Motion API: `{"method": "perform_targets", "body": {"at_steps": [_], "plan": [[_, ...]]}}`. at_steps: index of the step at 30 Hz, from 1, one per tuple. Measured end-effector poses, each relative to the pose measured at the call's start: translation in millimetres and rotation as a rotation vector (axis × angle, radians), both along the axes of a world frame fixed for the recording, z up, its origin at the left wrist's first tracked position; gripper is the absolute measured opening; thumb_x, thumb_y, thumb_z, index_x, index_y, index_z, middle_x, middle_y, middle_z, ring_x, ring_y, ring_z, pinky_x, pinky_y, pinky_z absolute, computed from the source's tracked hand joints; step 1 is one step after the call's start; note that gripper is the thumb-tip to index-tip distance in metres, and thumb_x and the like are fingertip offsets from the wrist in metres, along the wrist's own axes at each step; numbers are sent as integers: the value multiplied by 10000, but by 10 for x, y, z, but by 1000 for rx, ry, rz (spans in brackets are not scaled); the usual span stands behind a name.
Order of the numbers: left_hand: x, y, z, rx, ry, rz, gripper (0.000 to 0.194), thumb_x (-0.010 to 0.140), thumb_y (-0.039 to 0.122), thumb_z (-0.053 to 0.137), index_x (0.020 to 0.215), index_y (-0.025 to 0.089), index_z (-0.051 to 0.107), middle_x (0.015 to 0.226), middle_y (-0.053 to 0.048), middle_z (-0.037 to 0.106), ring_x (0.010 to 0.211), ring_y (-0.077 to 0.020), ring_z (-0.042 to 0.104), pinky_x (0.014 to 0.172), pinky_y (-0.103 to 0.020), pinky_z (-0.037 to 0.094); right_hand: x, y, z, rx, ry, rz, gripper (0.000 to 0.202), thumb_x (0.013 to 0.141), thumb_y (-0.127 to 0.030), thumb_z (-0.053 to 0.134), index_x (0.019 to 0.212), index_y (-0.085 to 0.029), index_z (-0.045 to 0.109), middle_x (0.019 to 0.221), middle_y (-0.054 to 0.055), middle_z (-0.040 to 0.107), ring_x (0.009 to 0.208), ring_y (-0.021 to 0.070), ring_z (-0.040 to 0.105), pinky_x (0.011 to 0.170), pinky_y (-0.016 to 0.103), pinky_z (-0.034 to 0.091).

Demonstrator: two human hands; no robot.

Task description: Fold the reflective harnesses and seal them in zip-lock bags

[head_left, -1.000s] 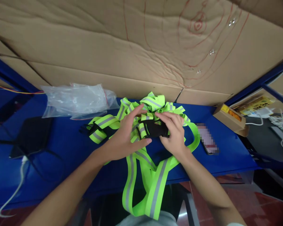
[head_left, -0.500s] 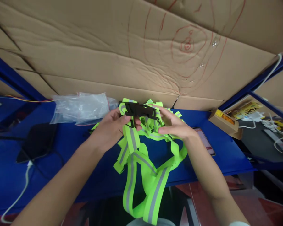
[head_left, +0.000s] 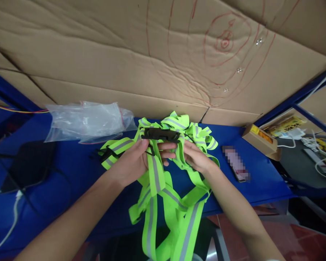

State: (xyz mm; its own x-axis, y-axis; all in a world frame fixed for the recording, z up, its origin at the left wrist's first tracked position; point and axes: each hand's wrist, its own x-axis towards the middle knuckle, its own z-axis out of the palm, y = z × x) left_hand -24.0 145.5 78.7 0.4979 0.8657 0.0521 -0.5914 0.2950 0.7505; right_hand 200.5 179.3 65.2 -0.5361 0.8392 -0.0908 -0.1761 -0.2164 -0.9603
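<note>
Plainly one black buckle (head_left: pixel 159 134) in left grip (head_left: pixel 133 159); one phone (head_left: pixel 235 162).

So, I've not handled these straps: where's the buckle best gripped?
Probably by its two ends, one hand each, from the person's side: the buckle is long, lies roughly crosswise, and green strap meets both ends. The left hand is at its left end, the right hand near the other.
</note>
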Motion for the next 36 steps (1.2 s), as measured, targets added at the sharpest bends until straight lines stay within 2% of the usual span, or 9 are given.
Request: {"method": "perform_targets", "body": {"at_steps": [2, 7, 11, 15, 18, 21, 26, 31, 36], "plan": [[3, 23, -23, 2, -44, -32, 522, 915, 618, 733, 1230, 202, 763, 1275, -127, 790, 1145, -315, 774, 893, -370, 654, -32, -20, 39, -49, 59, -19, 530, 829, -627, 825, 1154, -224, 709, 933, 19, 751, 741, 153, 675, 711, 288, 570], [21, 46, -15, -10, -45, -55, 601, 922, 643, 714, 1301, 176, 719, 1314, -136, 774, 1176, -297, 768, 960, -376, 648, 6, -11, 105, -108, 121, 161, 802, 798, -944, 571, 875, -157, 706, 616, 1, 590, 479, 104, 452, 444, 241, 384], [72, 14, 14, -32, 31, 17, 558, 882, 603, 786, 1207, 157, 699, 1174, -154, 816, 1038, -303, 807, 891, -393, 668, 101, 7, 116, -3, 68, 165, 548, 746, -655, 878, 891, -147, 735, 734, 45, 727, 631, 168, 674, 609, 284, 551], [121, -17, -6, -31, 149, 171, 482, 848, 577, 830, 1071, 190, 649, 931, -75, 839, 790, -244, 817, 720, -330, 671, 158, 32, 107, -42, 50, 133, 392, 811, -508, 867, 923, -160, 726, 703, 27, 736, 705, 203, 751, 746, 327, 607], [133, -34, -7, 21, 259, 164, 408, 858, 517, 833, 988, 163, 678, 807, -66, 819, 689, -219, 792, 667, -299, 657, 174, 46, 110, -116, 80, 136, 398, 783, -490, 877, 950, -181, 690, 739, -1, 723, 549, 150, 671, 575, 290, 551], [149, -65, 20, 59, 313, 73, 337, 787, 407, 900, 845, 112, 749, 752, -100, 804, 658, -232, 778, 673, -329, 665, 158, 22, 113, -128, 87, 177, 442, 744, -526, 899, 799, -175, 635, 657, -39, 628, 398, 80, 485, 447, 255, 425], [208, -101, -2, 121, 353, 155, 326, 831, 440, 853, 895, 122, 821, 885, -123, 824, 727, -220, 758, 671, -323, 634, 8, -86, 105, -72, 67, 37, 438, 810, -562, 872, 778, -176, 669, 673, -20, 665, 583, 105, 622, 616, 251, 532], [195, -29, -122, 151, 416, 387, 345, 836, 427, 863, 1080, 186, 824, 1118, -69, 827, 1039, -249, 742, 951, -364, 581, -151, -171, 82, -69, 26, -160, 484, 737, -647, 891, 871, -215, 718, 827, 3, 759, 765, 171, 717, 738, 305, 605], [202, -24, -142, 192, 425, 264, 492, 719, 322, 951, 1173, 198, 807, 1196, -60, 815, 1174, -295, 726, 1055, -405, 551, -203, -240, 37, 18, -61, -155, 551, 770, -764, 797, 862, -231, 691, 904, 13, 747, 920, 208, 722, 933, 391, 610]]}}
